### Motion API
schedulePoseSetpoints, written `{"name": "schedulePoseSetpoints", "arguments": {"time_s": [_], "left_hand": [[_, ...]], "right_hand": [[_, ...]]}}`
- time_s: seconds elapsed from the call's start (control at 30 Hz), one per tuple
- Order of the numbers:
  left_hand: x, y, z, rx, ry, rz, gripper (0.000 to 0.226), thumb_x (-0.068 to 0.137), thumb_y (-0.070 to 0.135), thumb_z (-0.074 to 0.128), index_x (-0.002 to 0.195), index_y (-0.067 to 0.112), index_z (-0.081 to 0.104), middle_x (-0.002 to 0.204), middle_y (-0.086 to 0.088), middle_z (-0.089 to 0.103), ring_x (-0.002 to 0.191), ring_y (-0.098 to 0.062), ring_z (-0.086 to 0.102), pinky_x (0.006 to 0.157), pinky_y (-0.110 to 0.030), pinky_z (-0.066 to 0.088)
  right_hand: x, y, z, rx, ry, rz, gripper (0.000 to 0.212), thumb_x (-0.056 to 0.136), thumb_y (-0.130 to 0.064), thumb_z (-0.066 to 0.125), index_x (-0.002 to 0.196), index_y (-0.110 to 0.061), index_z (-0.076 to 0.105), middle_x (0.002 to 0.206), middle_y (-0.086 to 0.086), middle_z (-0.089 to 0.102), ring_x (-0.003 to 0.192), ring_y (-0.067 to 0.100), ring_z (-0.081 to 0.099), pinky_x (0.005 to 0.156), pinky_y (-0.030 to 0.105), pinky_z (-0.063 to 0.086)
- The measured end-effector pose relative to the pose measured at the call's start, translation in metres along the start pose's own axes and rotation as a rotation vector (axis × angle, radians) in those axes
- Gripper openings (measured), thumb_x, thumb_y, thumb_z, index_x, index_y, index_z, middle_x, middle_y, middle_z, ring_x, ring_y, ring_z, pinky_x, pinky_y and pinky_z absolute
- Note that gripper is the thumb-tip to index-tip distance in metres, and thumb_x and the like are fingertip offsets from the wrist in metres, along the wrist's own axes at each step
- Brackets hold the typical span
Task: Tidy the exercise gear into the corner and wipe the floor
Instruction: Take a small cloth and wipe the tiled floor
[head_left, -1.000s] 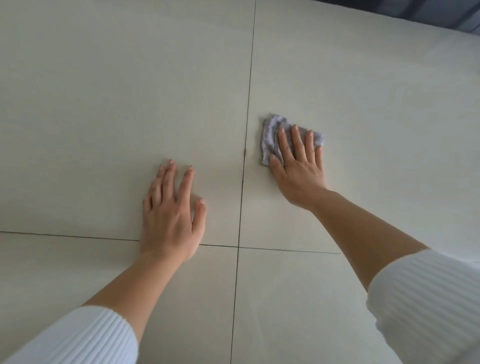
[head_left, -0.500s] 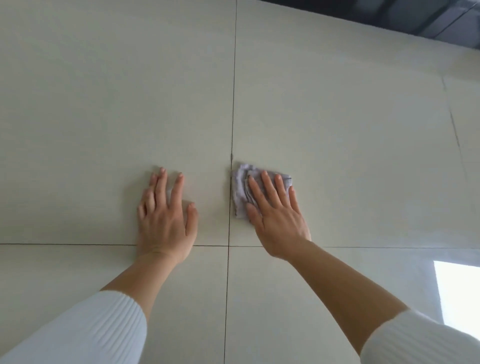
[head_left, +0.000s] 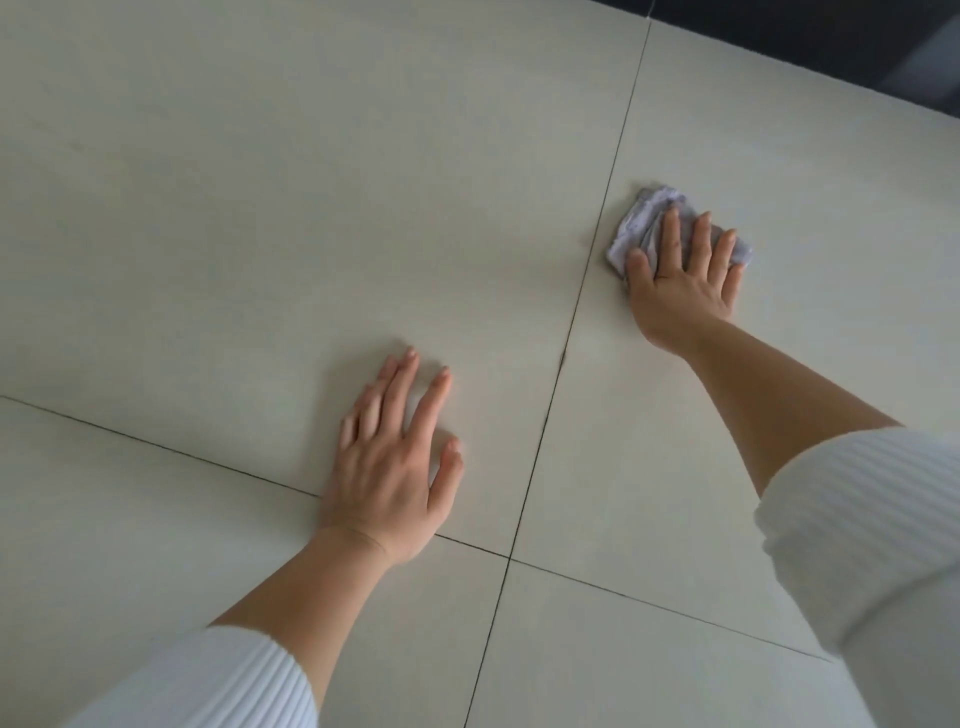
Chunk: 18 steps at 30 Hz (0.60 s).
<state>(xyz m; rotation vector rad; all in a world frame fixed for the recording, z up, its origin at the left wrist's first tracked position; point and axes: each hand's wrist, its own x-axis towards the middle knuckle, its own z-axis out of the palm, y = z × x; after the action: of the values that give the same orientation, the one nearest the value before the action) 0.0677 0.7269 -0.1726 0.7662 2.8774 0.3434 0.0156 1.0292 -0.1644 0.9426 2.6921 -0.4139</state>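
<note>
A small crumpled pale lilac cloth (head_left: 644, 218) lies on the cream tiled floor (head_left: 311, 208), just right of a dark grout line. My right hand (head_left: 680, 280) presses flat on the cloth, fingers spread over it, so its near half is hidden. My left hand (head_left: 395, 462) rests palm down on the bare tile at the lower middle, fingers apart, holding nothing. Both forearms come out of white ribbed sleeves. No exercise gear is in view.
Grout lines (head_left: 566, 338) cross near the lower middle, splitting the floor into large tiles. A dark strip (head_left: 857, 47), perhaps a wall base or furniture, runs along the top right corner.
My right hand has pushed the cloth away from me and to the right, farther from my left hand. The view has tilted. My left hand stays planted on the tile.
</note>
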Motion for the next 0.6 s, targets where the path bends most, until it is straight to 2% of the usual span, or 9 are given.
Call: {"name": "schedulePoseSetpoints", "arguments": {"time_s": [0.27, 0.4, 0.53, 0.6], "left_hand": [[0.000, -0.002, 0.001, 0.012, 0.009, -0.010, 0.060, 0.087, 0.039, 0.037, 0.142, 0.017, 0.036, 0.153, -0.013, 0.028, 0.140, -0.028, 0.023, 0.108, -0.040, 0.022], [-0.001, -0.003, 0.002, 0.026, -0.014, -0.015, 0.061, 0.087, 0.040, 0.036, 0.143, 0.017, 0.034, 0.153, -0.013, 0.027, 0.141, -0.028, 0.023, 0.108, -0.040, 0.022], [-0.002, -0.002, -0.001, 0.036, -0.063, -0.037, 0.061, 0.087, 0.041, 0.034, 0.143, 0.018, 0.035, 0.153, -0.013, 0.028, 0.140, -0.028, 0.024, 0.107, -0.040, 0.023], [-0.001, 0.002, -0.004, 0.034, -0.086, -0.061, 0.060, 0.085, 0.043, 0.034, 0.140, 0.019, 0.039, 0.150, -0.012, 0.033, 0.136, -0.028, 0.030, 0.103, -0.041, 0.026]], "right_hand": [[0.013, -0.007, -0.006, 0.025, -0.022, -0.058, 0.058, 0.099, -0.051, 0.018, 0.151, -0.038, -0.005, 0.160, 0.001, -0.015, 0.145, 0.026, -0.022, 0.116, 0.044, -0.014], [-0.028, -0.013, 0.010, -0.008, -0.021, -0.283, 0.051, 0.100, -0.049, 0.022, 0.148, -0.049, 0.003, 0.161, 0.000, -0.010, 0.146, 0.026, -0.019, 0.117, 0.041, -0.013], [-0.111, -0.002, 0.038, -0.088, -0.083, -0.509, 0.052, 0.099, -0.052, 0.011, 0.147, -0.047, -0.007, 0.160, -0.005, -0.015, 0.144, 0.020, -0.023, 0.117, 0.038, -0.015], [-0.148, 0.014, 0.049, -0.145, -0.069, -0.590, 0.052, 0.100, -0.050, 0.008, 0.150, -0.041, -0.002, 0.160, -0.003, -0.007, 0.147, 0.023, -0.015, 0.117, 0.042, -0.007]]}}
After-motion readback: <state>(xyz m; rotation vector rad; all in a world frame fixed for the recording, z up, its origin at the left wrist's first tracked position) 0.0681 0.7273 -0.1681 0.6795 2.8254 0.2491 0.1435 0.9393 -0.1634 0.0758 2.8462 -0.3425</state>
